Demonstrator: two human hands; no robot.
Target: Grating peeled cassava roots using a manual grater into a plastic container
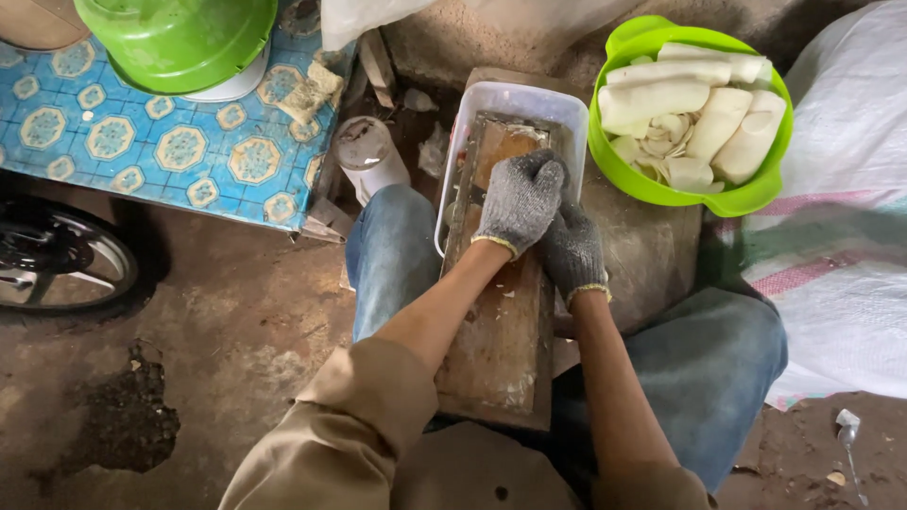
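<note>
Both my hands wear grey knit gloves and press together near the far end of a long wooden slicer board (501, 340) that slopes away between my knees. My left hand (520, 200) lies on top, fingers curled down. My right hand (571, 250) sits just under and beside it. Whatever they press on the board is hidden beneath the gloves. The board's far end rests in a white plastic tub (518, 98). A green bowl (661, 189) at the right holds several peeled white root pieces (661, 94).
A blue patterned table (142, 142) stands at the left with an upturned green bowl (179, 38) on it. A white cylindrical container (368, 156) stands by my left knee. A wheel (57, 260) shows at far left, white sacks (841, 236) at right.
</note>
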